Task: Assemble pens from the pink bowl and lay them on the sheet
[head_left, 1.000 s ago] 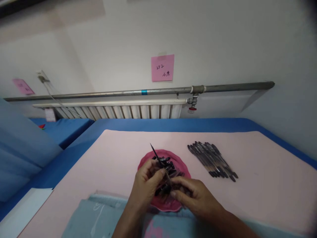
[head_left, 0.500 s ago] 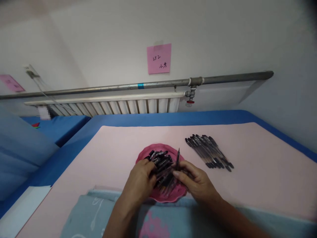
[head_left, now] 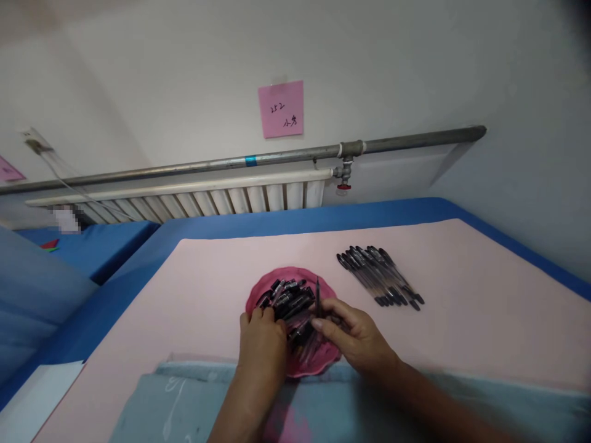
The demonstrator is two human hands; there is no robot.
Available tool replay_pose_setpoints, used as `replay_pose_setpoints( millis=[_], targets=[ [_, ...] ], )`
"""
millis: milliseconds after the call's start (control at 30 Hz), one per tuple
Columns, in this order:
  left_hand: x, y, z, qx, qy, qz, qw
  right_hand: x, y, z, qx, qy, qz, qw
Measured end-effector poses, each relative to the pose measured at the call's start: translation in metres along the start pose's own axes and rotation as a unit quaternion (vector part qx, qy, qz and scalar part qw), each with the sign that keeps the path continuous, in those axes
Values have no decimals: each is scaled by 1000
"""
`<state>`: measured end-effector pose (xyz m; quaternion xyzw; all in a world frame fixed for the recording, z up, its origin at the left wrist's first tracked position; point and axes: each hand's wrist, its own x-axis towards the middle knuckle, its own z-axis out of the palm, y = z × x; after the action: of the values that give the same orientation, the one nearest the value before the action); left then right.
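Observation:
A pink scalloped plate (head_left: 323, 363) holds a heap of black pen caps (head_left: 295, 299) and clear pen barrels. My right hand (head_left: 364, 338) is at the plate's right side, with thumb and fingers closed around an uncapped pen (head_left: 317, 292) that points tip up. At the plate's left edge is my left hand (head_left: 263, 344), its fingers bent into the heap beside the caps. The hand itself hides whatever its fingertips grip. Right of the plate lies a row of capped black pens (head_left: 379, 277), side by side at a slant.
Pink sheeting (head_left: 207, 283) covers the blue table (head_left: 295, 218). A folded grey-blue cloth (head_left: 184, 400) lies along the near edge, with white paper (head_left: 39, 387) at left. Behind stand a radiator (head_left: 258, 200), a metal pipe (head_left: 198, 168) and a pink note (head_left: 281, 109) on the wall.
The view has shifted slightly. My left hand has turned, and its fingers now reach into the plate's left side. My right hand still holds the pen upright.

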<state>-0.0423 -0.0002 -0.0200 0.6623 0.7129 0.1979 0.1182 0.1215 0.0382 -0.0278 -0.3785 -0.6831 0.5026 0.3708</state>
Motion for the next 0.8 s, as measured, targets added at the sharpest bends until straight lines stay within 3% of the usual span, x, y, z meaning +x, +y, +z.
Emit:
replay_pose_setpoints(
  millis=[200,333,467,667,733,800],
  targets=[
    [4,-3,-5,-71,5,-43,997,0,-2,-1,-16,-2,-7,1000],
    [6,-10,-17,-226,-15,-60,972,0,-3,-2,-14,-7,-16,1000],
    [5,-9,-26,-462,-25,-111,879,0,-2,-1,-38,-24,-30,999],
    [9,-2,-33,-692,29,-189,696,0,-1,1,-111,-57,-120,985],
    [10,-1,-35,-726,45,-198,657,0,-2,3,-127,-75,-138,979],
    [10,1,-36,-736,52,-201,644,0,-5,4,-133,-75,-152,976]
  ],
)
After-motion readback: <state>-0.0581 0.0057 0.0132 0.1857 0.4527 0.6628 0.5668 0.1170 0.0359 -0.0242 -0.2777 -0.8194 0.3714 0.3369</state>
